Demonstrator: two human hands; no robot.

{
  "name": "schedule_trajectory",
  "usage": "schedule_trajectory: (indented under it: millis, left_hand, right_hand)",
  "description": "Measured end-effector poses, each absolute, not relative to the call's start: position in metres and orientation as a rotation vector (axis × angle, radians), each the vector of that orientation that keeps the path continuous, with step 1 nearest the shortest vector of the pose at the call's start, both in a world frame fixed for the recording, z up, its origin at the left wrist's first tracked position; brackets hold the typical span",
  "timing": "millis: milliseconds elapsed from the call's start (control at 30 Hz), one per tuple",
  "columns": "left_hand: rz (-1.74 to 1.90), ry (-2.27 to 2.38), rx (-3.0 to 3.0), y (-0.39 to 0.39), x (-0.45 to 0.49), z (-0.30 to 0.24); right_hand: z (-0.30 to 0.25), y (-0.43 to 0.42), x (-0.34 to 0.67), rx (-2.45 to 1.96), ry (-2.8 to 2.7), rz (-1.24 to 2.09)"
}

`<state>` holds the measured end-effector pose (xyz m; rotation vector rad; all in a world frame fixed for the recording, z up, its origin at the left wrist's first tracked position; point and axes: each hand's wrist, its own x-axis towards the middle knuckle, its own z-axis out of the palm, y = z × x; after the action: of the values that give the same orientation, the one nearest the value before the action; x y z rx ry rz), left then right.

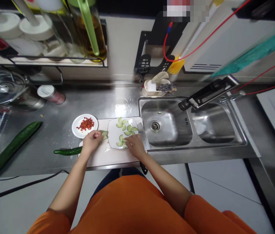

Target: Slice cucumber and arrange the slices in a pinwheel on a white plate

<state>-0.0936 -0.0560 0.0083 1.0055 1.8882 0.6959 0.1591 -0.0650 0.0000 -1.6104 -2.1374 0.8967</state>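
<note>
Cucumber slices [127,130], pale green half-moons, fan across a white square plate [111,139]. Right hand [134,145] fingers pinch one at its near rim, and left hand [91,141] fingers close narrowly on more just beside it. A careless nudge might scatter the fan or slide the plate toward the steel sink [166,136].

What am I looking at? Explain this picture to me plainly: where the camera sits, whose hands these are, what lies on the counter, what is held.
No machine here: a person wears one camera on the head, looking down at their own bare hands. The left hand has its fingertips at loose cucumber slices on a pale cutting board. The right hand touches slices at the near edge of a white plate. Whether either hand grips a slice is too small to tell. Left of the board lie a small plate of red pieces, a cut cucumber and a whole cucumber; a steel sink is on the right.
</note>
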Motion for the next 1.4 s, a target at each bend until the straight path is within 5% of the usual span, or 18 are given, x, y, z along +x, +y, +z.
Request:
schedule_trajectory:
  millis: [333,767,1100,1400]
  left_hand:
    - [0.841,1.404,0.518,-0.055,-0.047,0.017]
    - [0.656,1.089,-0.044,-0.057,-0.044,0.022]
    - [0.957,1.501,0.463,-0.054,-0.047,0.002]
    - [0.735,1.968,1.044,-0.054,-0.052,-0.011]
  right_hand:
    - [0.006,-0.023,0.115,-1.521,-1.658,1.478]
    - [0.024,-0.010,0.133,-1.202,-1.667,1.665]
    - [0.015,0.007,0.130,-1.565,-2.039,1.346]
    - [0.013,0.019,0.108,-1.798,-2.446,1.026]
